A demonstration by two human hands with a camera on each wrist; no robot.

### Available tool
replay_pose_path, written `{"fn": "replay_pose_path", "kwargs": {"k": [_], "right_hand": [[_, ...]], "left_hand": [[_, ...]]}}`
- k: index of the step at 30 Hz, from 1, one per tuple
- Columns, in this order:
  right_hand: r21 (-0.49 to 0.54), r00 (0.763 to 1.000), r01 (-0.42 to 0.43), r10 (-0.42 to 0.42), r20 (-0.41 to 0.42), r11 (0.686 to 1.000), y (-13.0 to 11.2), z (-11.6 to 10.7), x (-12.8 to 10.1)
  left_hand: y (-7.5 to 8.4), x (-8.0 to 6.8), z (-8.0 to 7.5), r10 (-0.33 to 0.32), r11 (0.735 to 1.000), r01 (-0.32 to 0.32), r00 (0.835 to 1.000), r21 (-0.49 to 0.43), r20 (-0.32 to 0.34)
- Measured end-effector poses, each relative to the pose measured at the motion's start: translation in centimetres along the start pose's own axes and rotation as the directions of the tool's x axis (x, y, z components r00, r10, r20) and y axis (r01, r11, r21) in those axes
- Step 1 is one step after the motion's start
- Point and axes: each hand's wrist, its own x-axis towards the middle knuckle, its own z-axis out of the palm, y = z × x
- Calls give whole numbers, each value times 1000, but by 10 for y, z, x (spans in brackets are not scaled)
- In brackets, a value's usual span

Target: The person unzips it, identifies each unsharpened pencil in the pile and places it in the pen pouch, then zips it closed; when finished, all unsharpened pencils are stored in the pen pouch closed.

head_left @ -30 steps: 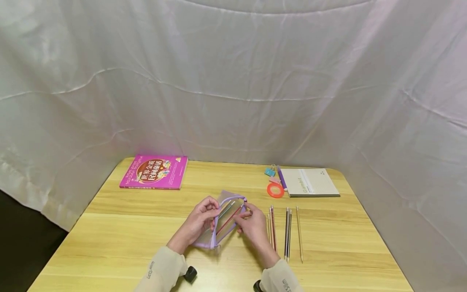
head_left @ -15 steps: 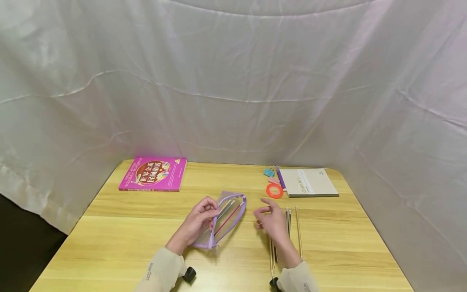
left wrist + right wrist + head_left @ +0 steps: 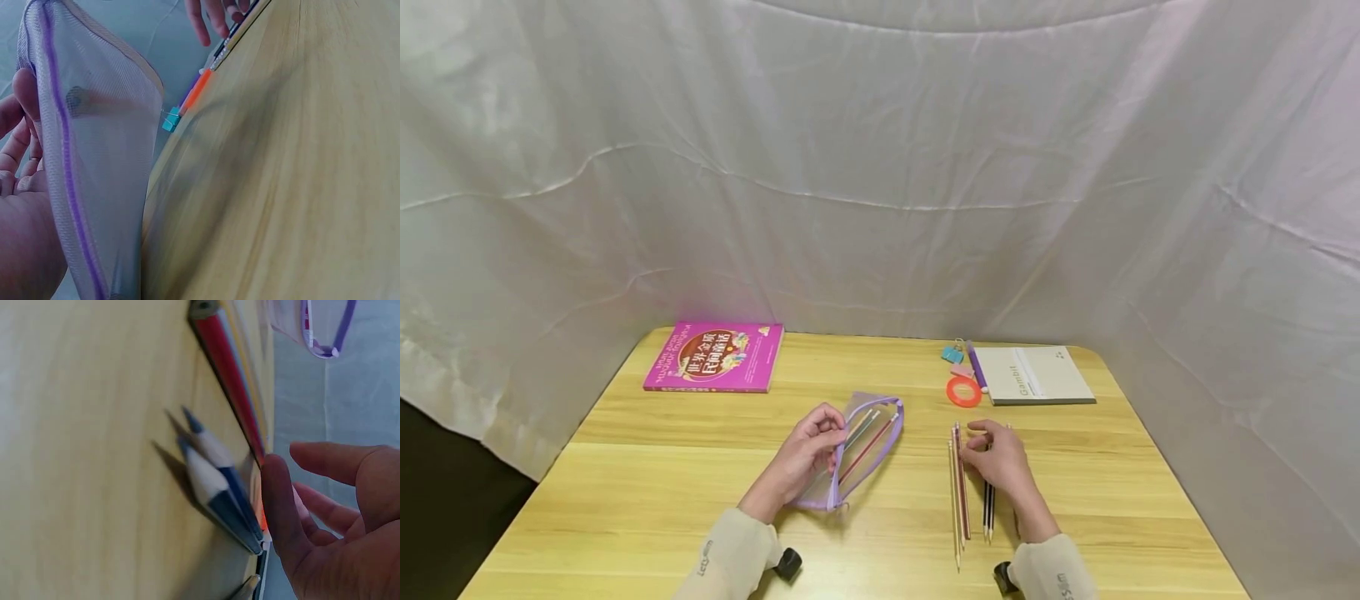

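Observation:
In the head view my left hand [image 3: 803, 454] pinches the edge of a sheer mesh pencil case [image 3: 119, 169] with purple trim. Its mouth gapes, and several pencils [image 3: 868, 448] lie inside, a red one among them. My right hand [image 3: 1002, 458] hovers over two dark pencils [image 3: 988, 512] on the table, thumb and fingers apart and holding nothing. Beside its fingertips, to the left, lie red and plain wooden pencils [image 3: 961, 492]. In the right wrist view the thumb [image 3: 281, 506] comes up by the far end of a red pencil [image 3: 228, 369].
A pink book [image 3: 715, 357] lies at the back left of the wooden table [image 3: 662, 483]. At the back right are a notebook [image 3: 1045, 375], a purple pen [image 3: 977, 367], an orange tape ring [image 3: 951, 392] and a blue binder clip [image 3: 952, 354]. Grey curtains [image 3: 880, 208] enclose the table.
My right hand has left the pencil case's mouth and moved right, over the dark pencils. The left hand still holds the case in about the same place.

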Motion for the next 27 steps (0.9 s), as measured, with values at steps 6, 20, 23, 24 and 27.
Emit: {"fn": "replay_pose_path", "kwargs": {"k": [6, 20, 23, 24, 27], "right_hand": [[-25, 999, 12, -12, 30, 1000, 6, 5, 4], [-229, 998, 60, -55, 30, 972, 5, 4, 10], [-238, 998, 49, -40, 39, 970, 4, 4, 10], [-241, 999, 44, -36, 40, 970, 4, 3, 11], [-249, 999, 30, -23, 31, 968, 5, 3, 13]], "left_hand": [[0, 0, 0, 1, 1000, -1, 1000, -1, 0], [1, -1, -1, 6, 1000, -6, 1000, 14, -3], [1, -1, -2, 11, 1000, -11, 1000, 13, 1], [1, -1, -2, 12, 1000, -12, 1000, 13, 2], [1, -1, -3, 16, 1000, -16, 1000, 14, 5]]}}
